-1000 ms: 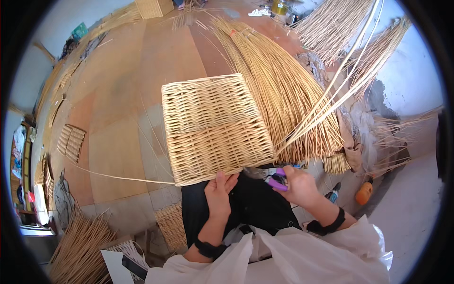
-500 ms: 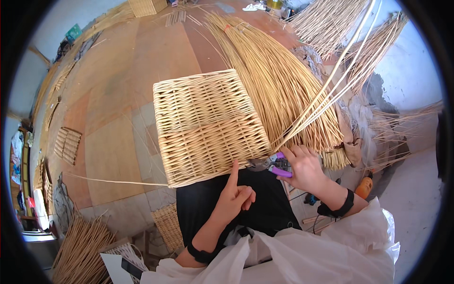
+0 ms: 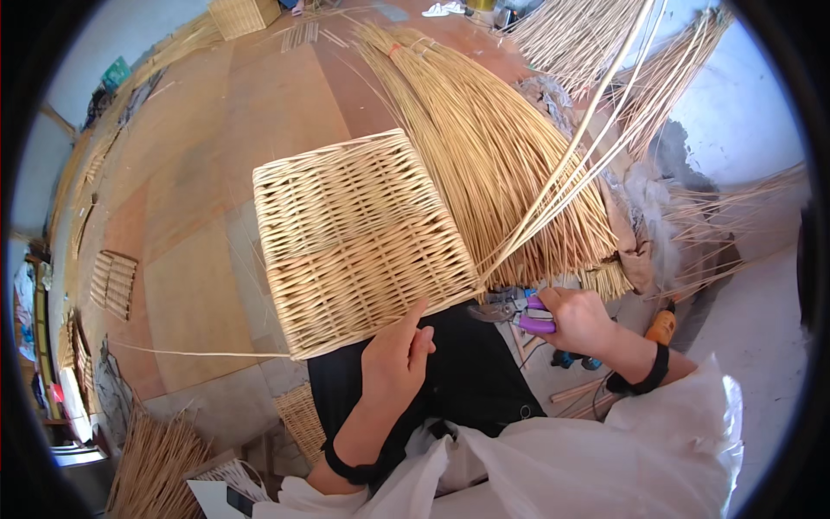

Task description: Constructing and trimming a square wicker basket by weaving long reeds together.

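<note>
A square-cornered woven wicker panel or basket point(image 3: 363, 246) rests on my lap, its near edge over my dark-clothed legs. My left hand point(image 3: 391, 359) is at that near edge, index finger stretched out against the weave and the other fingers partly curled. My right hand point(image 3: 581, 318) is closed around pruning shears point(image 3: 535, 324) with purple handles. Their metal blades point left, just off the wicker's near right corner. Several long pale canes point(image 3: 566, 203) rise from that corner to the upper right. One thin cane point(image 3: 199, 353) sticks out left from the opposite corner.
A large bundle of cane point(image 3: 484, 147) lies beyond the wicker, with more bundles point(image 3: 575, 39) against the right wall. An orange-bodied tool point(image 3: 661, 327) is on the floor right of my wrist. Loose sticks point(image 3: 160, 463) lie at lower left, near a small woven piece point(image 3: 114, 284).
The shears have drawn back right and nearer me, away from the wicker's corner. In the picture the wicker has shifted left, and my left index finger stays at its edge.
</note>
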